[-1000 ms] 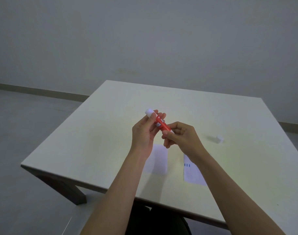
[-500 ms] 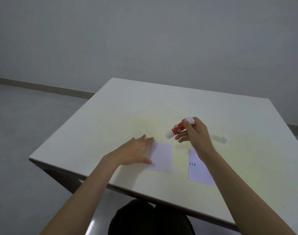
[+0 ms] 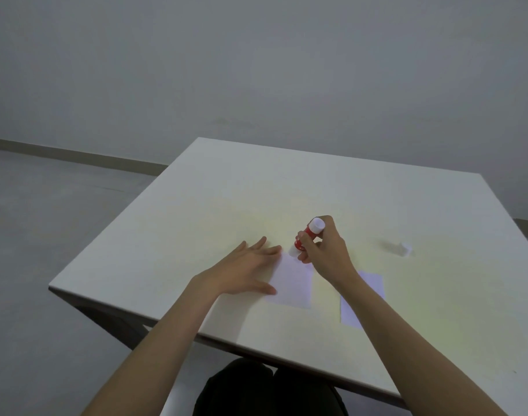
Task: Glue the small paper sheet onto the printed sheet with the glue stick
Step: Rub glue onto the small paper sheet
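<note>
A small white paper sheet (image 3: pixel 292 283) lies flat near the table's front edge. My left hand (image 3: pixel 247 273) rests flat on the table, fingers spread, touching the sheet's left edge. My right hand (image 3: pixel 325 253) grips a red glue stick (image 3: pixel 306 237), tilted, with its white lower tip at the sheet's far corner. A second white sheet (image 3: pixel 373 283) lies to the right, partly hidden under my right forearm, so its print does not show.
The glue stick's white cap (image 3: pixel 405 249) lies on the table to the right of my right hand. The pale table (image 3: pixel 226 205) ends in a front edge close to my body. Grey floor lies to the left.
My right hand has brought the glue stick down and left until its tip reached the small sheet's far corner. My left hand has settled flat against the sheet's left edge.
</note>
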